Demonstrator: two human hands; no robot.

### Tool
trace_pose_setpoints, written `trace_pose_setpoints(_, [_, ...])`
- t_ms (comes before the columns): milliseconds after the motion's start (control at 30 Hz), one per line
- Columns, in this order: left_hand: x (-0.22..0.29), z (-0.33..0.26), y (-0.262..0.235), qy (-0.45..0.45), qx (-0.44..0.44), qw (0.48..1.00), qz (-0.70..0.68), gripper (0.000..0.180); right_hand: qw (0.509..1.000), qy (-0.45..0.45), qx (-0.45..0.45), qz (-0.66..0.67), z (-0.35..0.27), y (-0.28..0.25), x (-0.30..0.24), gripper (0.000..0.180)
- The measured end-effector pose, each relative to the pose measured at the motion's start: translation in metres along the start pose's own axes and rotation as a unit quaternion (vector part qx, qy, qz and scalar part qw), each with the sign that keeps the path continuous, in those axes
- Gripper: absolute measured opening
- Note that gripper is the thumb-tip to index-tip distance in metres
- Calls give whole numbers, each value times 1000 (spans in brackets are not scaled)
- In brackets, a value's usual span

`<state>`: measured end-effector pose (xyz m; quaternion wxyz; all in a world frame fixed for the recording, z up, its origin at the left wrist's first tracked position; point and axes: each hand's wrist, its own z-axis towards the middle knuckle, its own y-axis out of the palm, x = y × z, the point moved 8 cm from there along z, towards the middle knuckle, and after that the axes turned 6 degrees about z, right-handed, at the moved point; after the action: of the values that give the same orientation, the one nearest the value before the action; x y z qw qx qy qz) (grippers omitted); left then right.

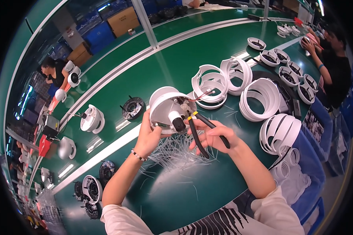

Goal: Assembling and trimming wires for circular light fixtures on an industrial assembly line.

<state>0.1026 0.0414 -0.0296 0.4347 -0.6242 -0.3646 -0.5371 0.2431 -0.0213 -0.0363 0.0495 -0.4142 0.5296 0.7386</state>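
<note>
My left hand [146, 135] grips a round white camera housing [161, 109] from its left side, above the table. A black lens barrel [179, 124] points out of the housing, and thin red and dark wires [204, 95] come out on its right. In my right hand [220, 136] are cutting pliers [193, 135] with black and yellow handles, spread somewhat apart. The jaws reach into the housing beside the wires; exactly what they touch is too small to tell. Beneath both hands lies a heap of thin clear plastic strips [170, 152].
White rings [245, 102] stand stacked on the right, above a blue bin [313, 166]. White bowl-shaped housings [269, 58] sit far right, near a co-worker [333, 66]. Black round parts [108, 170] lie at left; a finished-looking camera [91, 119] stands beyond a white rail [94, 158].
</note>
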Motion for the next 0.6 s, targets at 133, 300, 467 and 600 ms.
trace_pose_setpoints(133, [1, -2, 2, 5, -1, 1000, 23, 56, 1000, -9, -6, 15, -1, 0, -5, 61])
trace_pose_setpoints(300, [5, -6, 3, 27, 13, 999, 28, 52, 1000, -16, -2, 21, -3, 3, -9, 45])
trace_pose_setpoints(467, [-2, -4, 6, -15, 8, 1000, 8, 50, 998, -38, 49, 15, -2, -12, -3, 37])
trace_pose_setpoints(600, [-3, 7, -2, -4, 61, 998, -18, 49, 997, -44, 64, -1, -3, -15, -3, 41])
